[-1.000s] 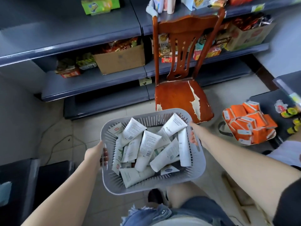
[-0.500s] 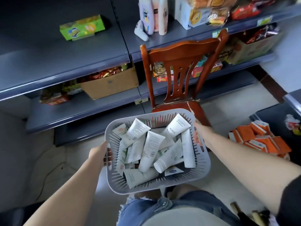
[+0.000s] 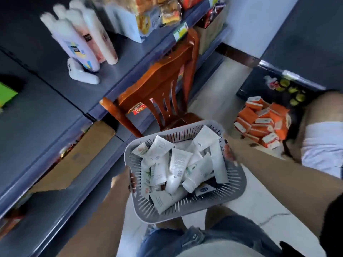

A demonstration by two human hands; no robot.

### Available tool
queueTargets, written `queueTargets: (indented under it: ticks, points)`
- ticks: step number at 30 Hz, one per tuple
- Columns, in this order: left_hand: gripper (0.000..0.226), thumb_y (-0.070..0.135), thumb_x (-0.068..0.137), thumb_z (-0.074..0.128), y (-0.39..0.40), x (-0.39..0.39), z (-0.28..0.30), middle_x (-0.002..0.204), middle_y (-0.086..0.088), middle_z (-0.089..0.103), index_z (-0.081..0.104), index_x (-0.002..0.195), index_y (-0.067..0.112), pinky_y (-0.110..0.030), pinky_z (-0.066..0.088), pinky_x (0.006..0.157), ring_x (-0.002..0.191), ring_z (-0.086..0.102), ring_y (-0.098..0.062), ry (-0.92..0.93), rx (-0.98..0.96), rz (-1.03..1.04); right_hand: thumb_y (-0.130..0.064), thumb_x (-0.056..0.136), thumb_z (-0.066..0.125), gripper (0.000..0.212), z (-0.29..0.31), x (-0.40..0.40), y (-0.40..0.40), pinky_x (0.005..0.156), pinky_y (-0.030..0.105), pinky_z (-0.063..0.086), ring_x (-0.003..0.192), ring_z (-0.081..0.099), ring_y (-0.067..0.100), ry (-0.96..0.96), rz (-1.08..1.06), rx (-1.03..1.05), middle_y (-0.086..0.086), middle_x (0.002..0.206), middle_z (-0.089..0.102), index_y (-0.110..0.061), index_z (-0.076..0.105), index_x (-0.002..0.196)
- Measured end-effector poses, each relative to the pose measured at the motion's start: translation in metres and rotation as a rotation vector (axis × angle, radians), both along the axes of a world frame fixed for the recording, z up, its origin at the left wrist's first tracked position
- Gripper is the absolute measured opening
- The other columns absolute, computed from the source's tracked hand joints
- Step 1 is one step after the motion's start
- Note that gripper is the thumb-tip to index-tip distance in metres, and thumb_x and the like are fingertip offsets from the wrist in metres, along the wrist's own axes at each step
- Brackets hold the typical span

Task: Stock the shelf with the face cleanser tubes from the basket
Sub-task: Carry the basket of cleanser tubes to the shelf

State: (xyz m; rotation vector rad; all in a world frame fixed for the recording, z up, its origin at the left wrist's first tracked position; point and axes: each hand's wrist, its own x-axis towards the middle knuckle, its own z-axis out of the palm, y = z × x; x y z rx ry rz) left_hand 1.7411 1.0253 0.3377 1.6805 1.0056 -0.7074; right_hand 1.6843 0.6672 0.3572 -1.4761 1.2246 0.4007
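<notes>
Grey slotted basket (image 3: 234,184) of white face cleanser tubes (image 3: 179,161) held low in centre frame, above denim shorts (image 3: 187,242).

Left hand (image 3: 128,179) curled over the near-left rim, right hand (image 3: 228,151) gripping the far-right rim. Just beyond, a brown wooden chair (image 3: 157,89) against dark blue shelving (image 3: 55,112). At right, stacked orange boxes (image 3: 259,120) on the floor. Upper left on a shelf, upright bottles (image 3: 83,38), blurred.
</notes>
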Motion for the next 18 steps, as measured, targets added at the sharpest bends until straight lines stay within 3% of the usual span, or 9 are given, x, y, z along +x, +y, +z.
queueTargets:
  ticks: [4, 7, 9, 13, 18]
  points:
    - [0.046, 0.026, 0.1, 0.037, -0.005, 0.055, -0.014, 0.038, -0.002, 0.039, 0.039, 0.058, 0.01, -0.021, 0.034, 0.038, 0.03, 0.037, -0.016, 0.021, -0.054, -0.181, -0.056, 0.079, 0.06, 0.045, -0.008, -0.001, 0.006, 0.042, 0.023, 0.041, 0.046, 0.049, 0.017, 0.026, -0.209, -0.033, 0.005, 0.055, 0.054, -0.015, 0.053, 0.062]
    - [0.042, 0.03, 0.1, 0.034, -0.021, 0.079, -0.019, 0.055, -0.003, 0.043, 0.042, 0.063, 0.012, -0.024, 0.034, 0.047, 0.043, 0.041, -0.015, 0.014, -0.001, -0.323, -0.069, 0.065, 0.065, 0.06, -0.018, -0.01, 0.008, 0.043, 0.024, 0.039, 0.041, 0.048, 0.019, 0.076, -0.34, -0.033, 0.005, 0.045, 0.054, -0.011, 0.052, 0.056]
    - [0.04, 0.03, 0.1, 0.033, -0.033, 0.092, -0.022, 0.058, -0.003, 0.046, 0.043, 0.065, 0.013, -0.025, 0.034, 0.05, 0.047, 0.043, -0.015, 0.037, 0.004, -0.396, -0.071, 0.066, 0.061, 0.063, -0.021, -0.016, 0.008, 0.045, 0.024, 0.039, 0.046, 0.051, 0.02, 0.1, -0.395, -0.054, 0.007, 0.053, 0.057, -0.009, 0.055, 0.059]
    - [0.045, 0.031, 0.097, 0.041, -0.055, 0.118, -0.04, 0.034, -0.004, 0.041, 0.04, 0.057, 0.009, -0.023, 0.037, 0.039, 0.026, 0.039, -0.014, 0.106, -0.037, -0.43, -0.07, 0.071, 0.056, 0.063, -0.03, -0.025, 0.0, 0.05, 0.025, 0.041, 0.053, 0.056, 0.021, 0.116, -0.461, -0.056, 0.009, 0.059, 0.06, -0.008, 0.057, 0.061]
    - [0.031, 0.028, 0.091, 0.046, -0.096, 0.138, -0.056, 0.041, -0.003, 0.042, 0.041, 0.064, 0.014, -0.018, 0.036, 0.037, 0.025, 0.04, -0.014, 0.126, 0.056, -0.49, -0.063, 0.08, 0.052, 0.059, -0.05, -0.041, -0.014, 0.054, 0.026, 0.039, 0.054, 0.053, 0.022, 0.152, -0.57, -0.009, 0.009, 0.059, 0.057, -0.008, 0.053, 0.06]
